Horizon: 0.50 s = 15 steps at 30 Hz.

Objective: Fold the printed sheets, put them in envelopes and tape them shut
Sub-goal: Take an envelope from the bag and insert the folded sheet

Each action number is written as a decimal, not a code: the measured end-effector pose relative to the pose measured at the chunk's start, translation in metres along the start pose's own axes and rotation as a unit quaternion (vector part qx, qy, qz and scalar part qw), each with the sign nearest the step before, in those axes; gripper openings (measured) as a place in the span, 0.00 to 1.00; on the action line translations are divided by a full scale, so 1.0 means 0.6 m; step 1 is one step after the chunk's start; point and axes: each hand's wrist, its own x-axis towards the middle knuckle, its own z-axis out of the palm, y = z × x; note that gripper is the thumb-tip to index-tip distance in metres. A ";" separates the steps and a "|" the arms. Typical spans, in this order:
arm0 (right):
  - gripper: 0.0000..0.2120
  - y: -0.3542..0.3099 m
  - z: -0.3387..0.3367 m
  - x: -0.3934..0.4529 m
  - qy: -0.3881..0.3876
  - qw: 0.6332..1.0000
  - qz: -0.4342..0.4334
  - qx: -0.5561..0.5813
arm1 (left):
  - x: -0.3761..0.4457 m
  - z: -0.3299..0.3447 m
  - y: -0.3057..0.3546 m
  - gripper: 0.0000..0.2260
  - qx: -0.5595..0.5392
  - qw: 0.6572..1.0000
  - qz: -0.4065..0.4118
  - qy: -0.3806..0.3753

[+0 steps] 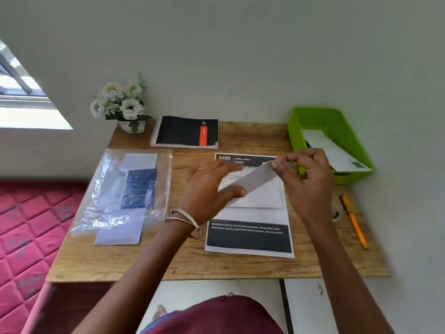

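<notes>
White paper is what both hands hold: a folded sheet (250, 180), raised above the surface (240, 266) and tilted so that its upper end points right. The right hand (305, 174) has its grip closed on that upper end, thumb and forefinger pinching the edge, the other fingers curled below. The left hand (209, 189) takes the lower end, thumb pressed on the near face and fingers spread behind it; bangles (184, 219) ring its wrist.

Directly beneath the held paper lies a white envelope (260, 200), flat on a printed sheet (250, 232) that bears "3405" at its far edge and a dark block of text at its near edge. Whether the held paper touches the envelope cannot be told.

Right of the printed sheet, near the surface's edge, lies an orange pencil (355, 224), with a roll of clear tape (336, 213) just beside it, partly hidden by the right forearm. At the far right corner stands a green tray (313, 116) with a white envelope (334, 153) in it.

On the left side lies a clear plastic bag (108, 189) holding white and dark blue papers. Behind it, along the wall, are a black spiral notebook (185, 131) with an orange band and a small pot of white flowers (120, 104). A red quilted mattress (29, 225) lies to the left of the surface.
</notes>
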 end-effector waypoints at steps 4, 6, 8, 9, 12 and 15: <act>0.05 0.015 -0.009 0.005 -0.039 0.999 0.003 0.019 | 0.014 0.023 0.013 0.09 0.056 0.998 -0.008 0.042; 0.04 0.026 -0.010 0.003 -0.052 0.999 0.004 0.018 | 0.017 0.022 0.012 0.08 0.094 0.994 -0.025 0.048; 0.05 0.034 -0.008 -0.001 -0.061 0.998 0.016 0.026 | 0.017 0.016 0.014 0.08 0.131 0.990 -0.040 0.038; 0.07 0.039 -0.005 -0.003 -0.064 0.997 0.027 0.030 | 0.016 0.013 0.015 0.09 0.146 0.988 -0.050 0.031; 0.15 0.047 0.000 -0.003 -0.091 0.992 0.070 0.048 | 0.016 0.001 0.010 0.10 0.155 0.984 -0.085 -0.003; 0.21 0.049 0.004 -0.002 -0.162 0.972 0.137 0.104 | 0.017 -0.007 -0.014 0.11 0.138 0.984 -0.109 -0.031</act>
